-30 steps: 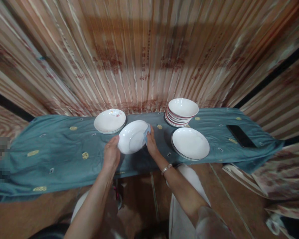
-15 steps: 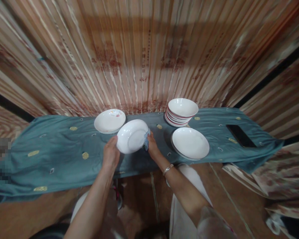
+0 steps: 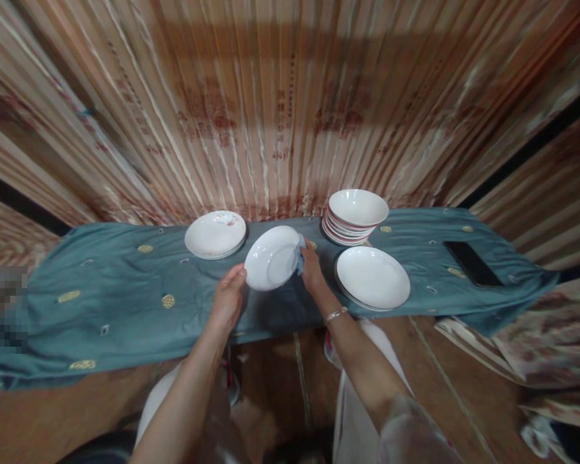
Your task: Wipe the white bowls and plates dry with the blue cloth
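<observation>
A white plate (image 3: pixel 272 259) is held tilted above the cloth-covered table, its underside with a foot ring seeming to face me. My left hand (image 3: pixel 229 296) grips its left edge, thumb on the near surface. At the right edge, my right hand (image 3: pixel 311 267) presses a light blue cloth (image 3: pixel 300 255) against the rim; its fingers are partly hidden behind plate and cloth. Behind and left sits a short stack of floral plates (image 3: pixel 216 233). To the right lies another short stack of white plates (image 3: pixel 373 277).
A taller stack of red-rimmed bowls (image 3: pixel 357 209) stands at the back right. Further right a black phone (image 3: pixel 472 263) lies on the green tablecloth (image 3: pixel 135 303). A pleated curtain (image 3: pixel 275 116) hangs directly behind the table.
Both hands have moved right and slightly up with the plate and the cloth. The plate is tilted a little differently. The stacks stay on the table.
</observation>
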`<move>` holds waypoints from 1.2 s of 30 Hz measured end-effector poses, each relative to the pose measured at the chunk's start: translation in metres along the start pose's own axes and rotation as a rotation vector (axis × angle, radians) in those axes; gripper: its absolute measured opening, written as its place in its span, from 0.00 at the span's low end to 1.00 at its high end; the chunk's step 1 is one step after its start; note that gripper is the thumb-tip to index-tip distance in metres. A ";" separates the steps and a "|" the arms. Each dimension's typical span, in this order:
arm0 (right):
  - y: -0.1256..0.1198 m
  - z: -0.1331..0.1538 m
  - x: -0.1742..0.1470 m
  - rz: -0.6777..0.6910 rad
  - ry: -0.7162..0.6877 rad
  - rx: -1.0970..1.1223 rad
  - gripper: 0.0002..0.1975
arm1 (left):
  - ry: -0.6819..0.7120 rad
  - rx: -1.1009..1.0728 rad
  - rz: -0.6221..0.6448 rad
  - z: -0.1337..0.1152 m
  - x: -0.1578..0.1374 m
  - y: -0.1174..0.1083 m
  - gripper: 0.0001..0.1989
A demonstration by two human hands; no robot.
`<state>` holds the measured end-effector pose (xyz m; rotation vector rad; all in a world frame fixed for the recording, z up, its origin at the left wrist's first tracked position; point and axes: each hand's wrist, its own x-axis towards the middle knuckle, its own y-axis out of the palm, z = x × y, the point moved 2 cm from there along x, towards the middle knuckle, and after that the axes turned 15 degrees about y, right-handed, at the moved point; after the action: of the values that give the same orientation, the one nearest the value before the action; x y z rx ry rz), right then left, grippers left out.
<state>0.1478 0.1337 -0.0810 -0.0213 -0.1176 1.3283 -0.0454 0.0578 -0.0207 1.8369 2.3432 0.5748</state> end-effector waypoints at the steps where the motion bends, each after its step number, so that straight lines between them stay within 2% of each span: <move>1: -0.003 0.004 0.001 -0.013 0.014 0.001 0.23 | -0.004 0.014 0.012 0.001 0.000 0.000 0.18; 5: -0.008 0.015 0.003 -0.022 0.026 -0.015 0.23 | -0.043 0.044 0.057 0.002 -0.003 0.002 0.15; 9: -0.006 0.022 0.000 -0.029 -0.023 -0.082 0.23 | -0.065 0.042 0.038 0.001 -0.004 0.003 0.17; 16: 0.000 0.033 -0.006 0.025 -0.126 -0.138 0.23 | 0.085 0.006 -0.010 -0.018 0.003 0.001 0.20; 20: 0.004 0.038 -0.009 0.036 -0.168 -0.152 0.22 | 0.049 -0.079 0.007 -0.024 0.003 0.009 0.18; 23: 0.009 0.040 -0.012 0.037 -0.206 -0.147 0.23 | -0.026 -0.109 -0.001 -0.020 -0.001 0.015 0.18; 26: 0.015 0.044 -0.017 0.024 -0.252 -0.156 0.24 | -0.036 -0.118 -0.031 -0.016 -0.004 0.017 0.19; 36: 0.031 0.077 -0.054 0.027 -0.494 -0.519 0.29 | -0.022 -0.164 -0.050 -0.015 -0.004 0.017 0.17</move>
<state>0.0979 0.0845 -0.0108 -0.1342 -0.8813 1.2766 -0.0334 0.0538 -0.0010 1.7002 2.2476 0.7128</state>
